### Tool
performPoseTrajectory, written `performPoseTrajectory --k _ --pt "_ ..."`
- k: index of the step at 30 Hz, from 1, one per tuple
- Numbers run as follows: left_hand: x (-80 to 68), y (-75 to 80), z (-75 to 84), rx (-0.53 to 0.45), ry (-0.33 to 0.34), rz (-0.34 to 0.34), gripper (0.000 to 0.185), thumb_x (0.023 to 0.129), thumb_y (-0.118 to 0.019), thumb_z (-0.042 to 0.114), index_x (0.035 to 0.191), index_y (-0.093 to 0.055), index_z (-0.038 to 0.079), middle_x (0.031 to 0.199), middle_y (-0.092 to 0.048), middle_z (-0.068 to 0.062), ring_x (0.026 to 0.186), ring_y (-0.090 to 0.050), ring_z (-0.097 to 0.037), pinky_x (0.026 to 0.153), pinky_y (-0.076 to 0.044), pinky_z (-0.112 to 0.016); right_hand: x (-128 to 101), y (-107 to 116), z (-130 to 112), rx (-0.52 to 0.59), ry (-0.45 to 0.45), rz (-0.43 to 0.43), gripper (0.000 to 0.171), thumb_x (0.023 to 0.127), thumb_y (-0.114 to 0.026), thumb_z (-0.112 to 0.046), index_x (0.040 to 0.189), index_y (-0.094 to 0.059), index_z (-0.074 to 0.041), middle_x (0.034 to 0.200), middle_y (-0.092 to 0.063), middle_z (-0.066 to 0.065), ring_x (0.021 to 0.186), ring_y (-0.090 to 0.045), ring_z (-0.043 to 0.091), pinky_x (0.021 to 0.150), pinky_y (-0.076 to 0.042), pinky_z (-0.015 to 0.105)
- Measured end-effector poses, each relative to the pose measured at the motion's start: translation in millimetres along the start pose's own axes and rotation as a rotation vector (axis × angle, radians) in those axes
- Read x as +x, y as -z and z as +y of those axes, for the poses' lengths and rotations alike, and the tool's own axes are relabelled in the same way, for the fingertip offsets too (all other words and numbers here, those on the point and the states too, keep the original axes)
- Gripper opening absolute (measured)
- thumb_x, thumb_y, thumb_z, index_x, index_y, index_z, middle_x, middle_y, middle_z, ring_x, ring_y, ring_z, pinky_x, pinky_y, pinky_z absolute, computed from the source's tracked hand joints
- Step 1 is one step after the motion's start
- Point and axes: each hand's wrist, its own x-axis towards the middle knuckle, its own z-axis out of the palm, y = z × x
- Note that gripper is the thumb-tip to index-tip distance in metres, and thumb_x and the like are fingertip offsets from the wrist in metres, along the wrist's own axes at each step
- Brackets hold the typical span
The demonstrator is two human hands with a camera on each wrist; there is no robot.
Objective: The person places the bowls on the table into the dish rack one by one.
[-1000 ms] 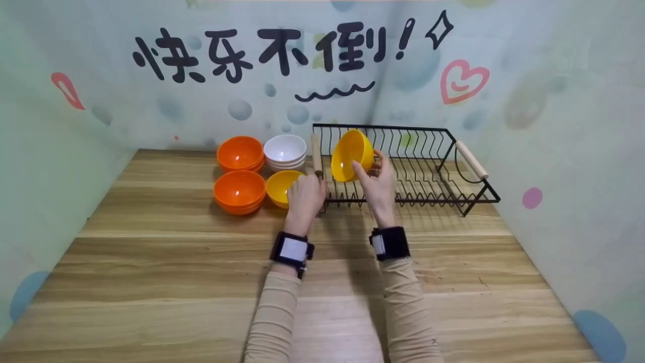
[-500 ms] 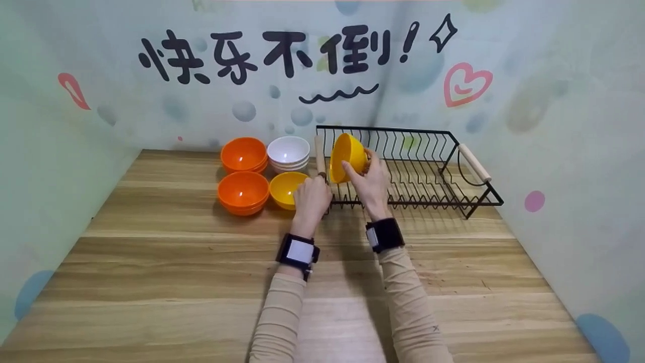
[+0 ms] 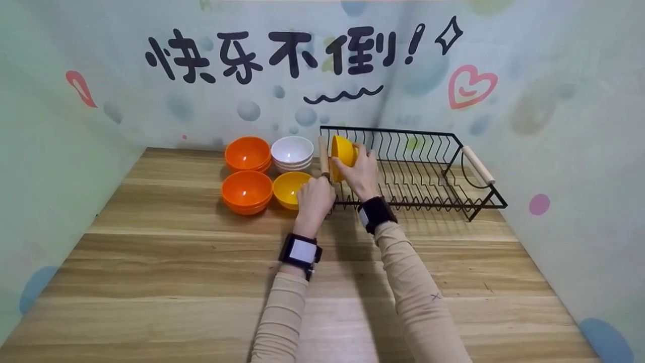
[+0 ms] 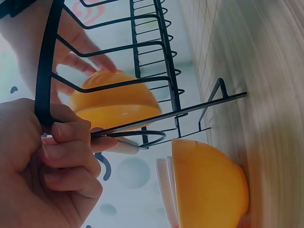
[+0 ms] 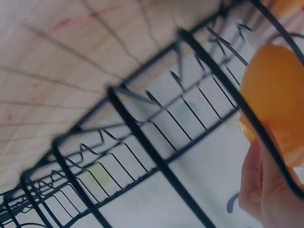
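My right hand (image 3: pixel 359 164) grips a yellow bowl (image 3: pixel 342 150), which stands on its edge at the left end of the black wire dish rack (image 3: pixel 403 131). The right wrist view shows the bowl (image 5: pixel 278 95) behind a rack wire (image 5: pixel 142 137), with my fingers (image 5: pixel 259 185) under it. My left hand (image 3: pixel 315 190) is curled round the rack's front left corner wire (image 4: pixel 45 71), just below its wooden handle (image 3: pixel 322 155). A second yellow bowl (image 3: pixel 288 187) sits on the table beside that hand, also in the left wrist view (image 4: pixel 209 185).
Left of the rack stand two stacks of orange bowls (image 3: pixel 248 154) (image 3: pixel 247 190) and a stack of white bowls (image 3: pixel 291 150). The rest of the rack holds nothing, and its right wooden handle (image 3: pixel 478 165) is near the right wall. The wooden table (image 3: pixel 176 262) is walled on three sides.
My right hand has carried the yellow bowl left and back, turning it more on edge, into the rack's left end. The left hand has stayed on the rack's corner.
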Motion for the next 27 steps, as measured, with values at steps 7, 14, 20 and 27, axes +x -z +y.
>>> performPoseTrajectory --k 7,14,20,27 --pt "0.8 -0.7 -0.7 0.006 0.007 0.007 0.026 0.096 -0.050 0.019 0.094 -0.069 0.001 0.085 -0.068 -0.014 0.076 -0.066 -0.030 0.067 -0.054 -0.040 1 -7 3 -0.066 0.034 0.010 0.069 0.082 -0.067 -0.044 0.135 -0.045 -0.006 0.117 -0.048 0.022 0.100 -0.052 0.029 0.083 -0.051 0.037" --pt "1.7 -2.3 -1.4 -0.006 0.011 -0.032 0.027 0.097 -0.050 0.021 0.102 -0.067 0.001 0.083 -0.066 -0.012 0.074 -0.064 -0.027 0.067 -0.053 -0.036 1 -9 6 -0.104 0.041 -0.058 0.067 0.084 -0.068 -0.043 0.133 -0.042 -0.005 0.122 -0.046 0.023 0.104 -0.050 0.030 0.087 -0.050 0.038" --pt "3.9 -2.4 -1.8 -0.021 0.026 -0.052 0.027 0.096 -0.051 0.022 0.104 -0.067 0.001 0.084 -0.066 -0.012 0.075 -0.064 -0.027 0.069 -0.053 -0.037 3 -10 6 -0.144 0.023 -0.091 0.065 0.085 -0.064 -0.047 0.132 -0.040 -0.008 0.119 -0.046 0.022 0.101 -0.051 0.030 0.086 -0.050 0.040" --pt "3.2 -2.6 -2.4 -0.038 0.026 -0.067 0.030 0.097 -0.050 0.022 0.111 -0.065 0.001 0.080 -0.063 -0.010 0.074 -0.062 -0.025 0.068 -0.052 -0.034 2 -12 7 -0.196 0.031 -0.128 0.064 0.087 -0.060 -0.051 0.136 -0.039 -0.015 0.121 -0.042 0.022 0.104 -0.050 0.032 0.089 -0.048 0.043"
